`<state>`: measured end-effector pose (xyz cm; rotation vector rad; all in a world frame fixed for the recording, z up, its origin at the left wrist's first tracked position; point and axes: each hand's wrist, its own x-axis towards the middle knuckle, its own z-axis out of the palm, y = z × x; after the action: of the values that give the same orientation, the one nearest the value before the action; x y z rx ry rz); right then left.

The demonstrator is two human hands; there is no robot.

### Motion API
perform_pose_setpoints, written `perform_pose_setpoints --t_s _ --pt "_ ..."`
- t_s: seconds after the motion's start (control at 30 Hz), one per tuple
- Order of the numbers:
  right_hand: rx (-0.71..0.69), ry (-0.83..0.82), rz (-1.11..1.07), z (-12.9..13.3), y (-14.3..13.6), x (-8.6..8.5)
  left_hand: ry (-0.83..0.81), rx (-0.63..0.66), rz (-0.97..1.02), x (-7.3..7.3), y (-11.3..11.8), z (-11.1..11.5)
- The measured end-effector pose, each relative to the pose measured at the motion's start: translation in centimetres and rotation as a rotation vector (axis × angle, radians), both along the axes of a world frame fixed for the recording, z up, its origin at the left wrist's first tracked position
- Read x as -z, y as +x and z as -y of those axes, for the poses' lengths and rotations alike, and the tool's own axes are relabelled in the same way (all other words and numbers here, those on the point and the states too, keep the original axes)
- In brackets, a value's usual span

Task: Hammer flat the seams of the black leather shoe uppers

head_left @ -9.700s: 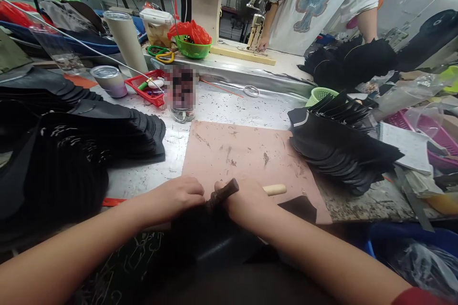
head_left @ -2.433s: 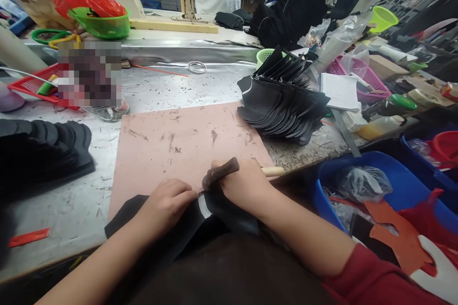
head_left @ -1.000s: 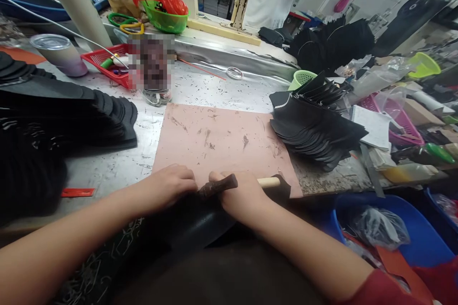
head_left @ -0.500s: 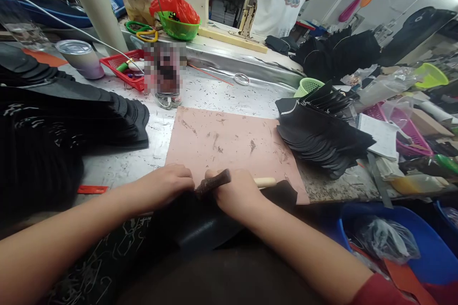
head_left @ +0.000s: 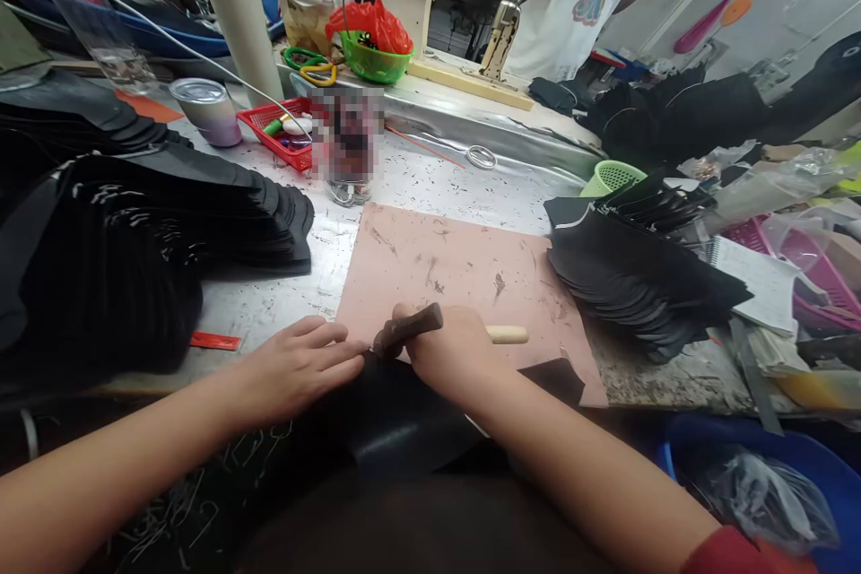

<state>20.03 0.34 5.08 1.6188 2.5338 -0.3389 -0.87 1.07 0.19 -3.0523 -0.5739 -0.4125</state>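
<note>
My right hand [head_left: 447, 345] is closed round a hammer [head_left: 421, 323]; its dark head sticks out on the left and its pale wooden handle on the right. Just left of the hammer head, my left hand [head_left: 309, 363] lies with fingers spread and stretched, fingertips on the edge of a black sheet [head_left: 404, 421]. That sheet hangs over the table's front edge, on the near side of a pink mat [head_left: 457, 260]. A dark flap [head_left: 558, 377] of material rests at the mat's near right corner.
Stacked black pieces stand at the left [head_left: 248, 206] and right [head_left: 639, 269]. Behind are a red basket [head_left: 282, 130], a tumbler [head_left: 205, 112], a green bowl [head_left: 377, 58] and a green basket [head_left: 612, 178]. A blue bin [head_left: 807, 466] sits low at right. A person [head_left: 558, 9] stands beyond.
The view has shifted, so the table's things sit further right. My left hand's fingers have spread and straightened out. The hammer stays in my right hand, its head tilted a little differently.
</note>
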Motion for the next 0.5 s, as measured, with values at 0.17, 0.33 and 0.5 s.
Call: perform_pose_setpoints --t_s 0.17,0.33,0.5 --pt "-0.057 -0.027 0.006 -0.8 -1.0 -0.3 0.023 -0.106 -0.022 0.5 -0.4 1.0" --pt "-0.083 0.023 -0.039 -1.3 -1.7 -0.4 0.070 -0.246 -0.044 0.3 -0.4 2.4" --pt "-0.087 0.021 -0.098 -1.7 -2.5 0.4 -0.093 -0.276 0.061 -1.9 3.6 4.7"
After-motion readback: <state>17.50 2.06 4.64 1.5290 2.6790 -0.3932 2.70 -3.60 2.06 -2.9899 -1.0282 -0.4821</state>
